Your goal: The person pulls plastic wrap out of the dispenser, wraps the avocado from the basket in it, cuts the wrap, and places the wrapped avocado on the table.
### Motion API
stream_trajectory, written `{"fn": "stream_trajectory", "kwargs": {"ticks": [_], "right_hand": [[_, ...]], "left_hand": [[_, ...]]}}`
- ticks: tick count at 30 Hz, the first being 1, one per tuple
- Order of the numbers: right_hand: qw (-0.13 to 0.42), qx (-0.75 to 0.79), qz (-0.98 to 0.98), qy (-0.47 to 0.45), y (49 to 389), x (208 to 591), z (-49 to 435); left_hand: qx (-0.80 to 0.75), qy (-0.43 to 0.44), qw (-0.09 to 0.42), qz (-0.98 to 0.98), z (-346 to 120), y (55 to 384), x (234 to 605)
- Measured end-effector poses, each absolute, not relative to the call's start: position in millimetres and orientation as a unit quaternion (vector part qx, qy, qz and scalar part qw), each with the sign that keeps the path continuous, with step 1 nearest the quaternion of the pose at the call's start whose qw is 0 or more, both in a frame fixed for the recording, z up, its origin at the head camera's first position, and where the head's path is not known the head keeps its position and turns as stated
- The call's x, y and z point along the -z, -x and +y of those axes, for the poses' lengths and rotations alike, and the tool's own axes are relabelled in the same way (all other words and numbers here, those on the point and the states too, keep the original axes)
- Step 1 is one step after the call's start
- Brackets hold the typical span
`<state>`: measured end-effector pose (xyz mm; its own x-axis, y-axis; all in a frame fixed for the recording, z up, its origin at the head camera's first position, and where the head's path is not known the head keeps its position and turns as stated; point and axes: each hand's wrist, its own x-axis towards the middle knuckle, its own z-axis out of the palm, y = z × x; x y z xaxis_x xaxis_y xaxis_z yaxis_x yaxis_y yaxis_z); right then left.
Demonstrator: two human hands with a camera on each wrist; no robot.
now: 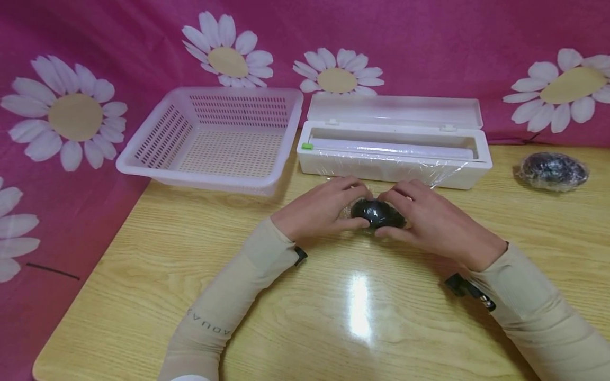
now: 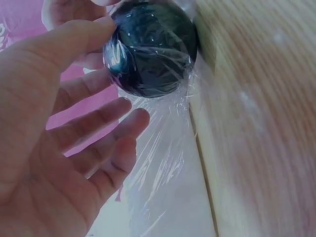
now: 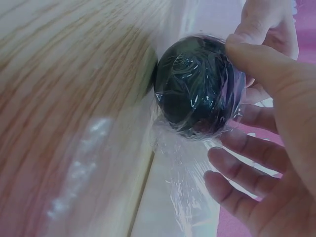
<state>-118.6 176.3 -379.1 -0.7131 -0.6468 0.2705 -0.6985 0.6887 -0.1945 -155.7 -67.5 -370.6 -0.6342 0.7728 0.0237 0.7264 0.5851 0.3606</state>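
Note:
A dark, glossy oval item [image 1: 376,213], its exact kind unclear, lies on the wooden table with clear cling film [image 2: 163,163] drawn around it. My left hand [image 1: 321,210] holds its left end between thumb and fingers. On the other end, my right hand [image 1: 429,219] grips with thumb and forefinger. Both wrist views show the remaining fingers spread loosely beside the film. The film still runs up to the white dispenser box [image 1: 480,159] behind, where a film roll [image 1: 395,149] sits under the raised lid [image 1: 395,110].
A white perforated basket [image 1: 209,182] stands at the back left. Another dark item in crumpled film [image 1: 553,172] lies at the far right. On the dispenser's left end sits a green slider [image 1: 307,146]. A pink flowered cloth [image 1: 419,47] hangs behind the table.

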Motion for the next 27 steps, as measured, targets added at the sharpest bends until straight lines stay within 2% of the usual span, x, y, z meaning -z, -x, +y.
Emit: {"fn": "stream_trajectory", "kwargs": {"ticks": [17,27], "right_hand": [[0.097,-0.142,-0.913,-0.371,117.8,375.5,175.8],[0.089,-0.142,-0.916,-0.364,116.4,375.0,174.7]], "left_hand": [[-0.168,-0.416,0.072,0.891,-69.2,155.5,364.9],[-0.177,-0.402,0.054,0.897,-71.4,156.9,366.9]]}}
